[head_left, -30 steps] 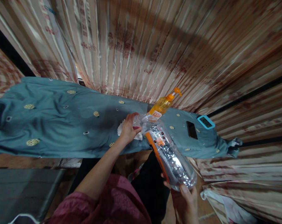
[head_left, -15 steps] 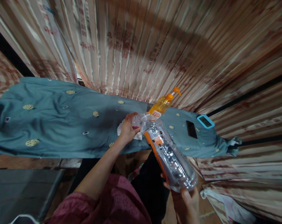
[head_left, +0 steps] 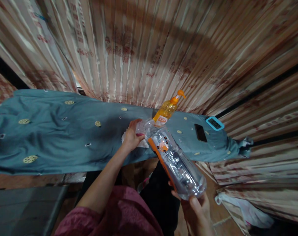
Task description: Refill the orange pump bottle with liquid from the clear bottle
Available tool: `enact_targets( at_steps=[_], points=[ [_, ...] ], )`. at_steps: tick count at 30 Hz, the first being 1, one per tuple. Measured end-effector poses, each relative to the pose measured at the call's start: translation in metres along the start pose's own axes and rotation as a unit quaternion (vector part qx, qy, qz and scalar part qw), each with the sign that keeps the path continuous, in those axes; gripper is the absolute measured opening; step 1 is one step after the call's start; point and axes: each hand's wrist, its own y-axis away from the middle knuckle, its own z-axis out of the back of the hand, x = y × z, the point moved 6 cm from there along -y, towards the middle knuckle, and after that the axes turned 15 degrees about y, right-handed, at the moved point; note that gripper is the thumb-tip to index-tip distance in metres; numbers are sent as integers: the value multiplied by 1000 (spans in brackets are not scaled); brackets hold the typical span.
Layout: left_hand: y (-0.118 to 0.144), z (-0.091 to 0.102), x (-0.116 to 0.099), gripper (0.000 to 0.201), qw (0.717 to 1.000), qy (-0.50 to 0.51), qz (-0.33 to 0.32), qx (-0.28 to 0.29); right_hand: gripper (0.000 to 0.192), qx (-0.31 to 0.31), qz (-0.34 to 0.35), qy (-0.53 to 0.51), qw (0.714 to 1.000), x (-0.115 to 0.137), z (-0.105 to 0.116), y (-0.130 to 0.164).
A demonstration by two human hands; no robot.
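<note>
A large clear plastic bottle (head_left: 177, 164) with an orange label lies at a slant across the middle, its neck end up and to the left. My right hand (head_left: 197, 209) grips it near the base. My left hand (head_left: 133, 136) is closed around a small clear plastic container (head_left: 142, 127) that meets the bottle's neck end; its exact kind is unclear. Beneath my left hand lies a white tissue (head_left: 144, 143). Just behind the neck end stands a pump bottle (head_left: 166, 109) of orange liquid with an orange pump head.
A teal patterned cloth (head_left: 65, 137) covers the long narrow table. At its right lie a black phone (head_left: 200, 132) and a blue-framed digital clock (head_left: 215, 123). Pleated curtains (head_left: 129, 59) hang close behind and to the right. A grey flat surface (head_left: 23, 209) is at the lower left.
The view has shifted slightly, so the table items appear a little further left. Both hands keep their holds, and the large bottle stays at nearly the same slant.
</note>
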Motion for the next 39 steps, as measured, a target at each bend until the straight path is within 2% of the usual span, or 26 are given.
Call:
enact_targets(
  at_steps=[5,10,16,20,27,39],
  points=[
    [0,0,1,65,1000,3,-3,4,44,9,-3,4,1000,2,0,-4],
    [-1,1,4,64,1000,5,-10,0,61,13,11,36,999,2,1,-6],
    [-1,0,3,66,1000,0,-3,1,57,-2,14,-1,1000,5,-2,-6],
    [0,-1,3,66,1000,-4,-3,1,65,-4,23,21,1000,5,-1,-5],
    [0,0,-1,64,1000,-5,-8,4,64,-16,43,57,997,-2,7,0],
    [0,0,-1,62,1000,-8,-14,4,68,-35,22,16,999,-5,0,5]
  ],
)
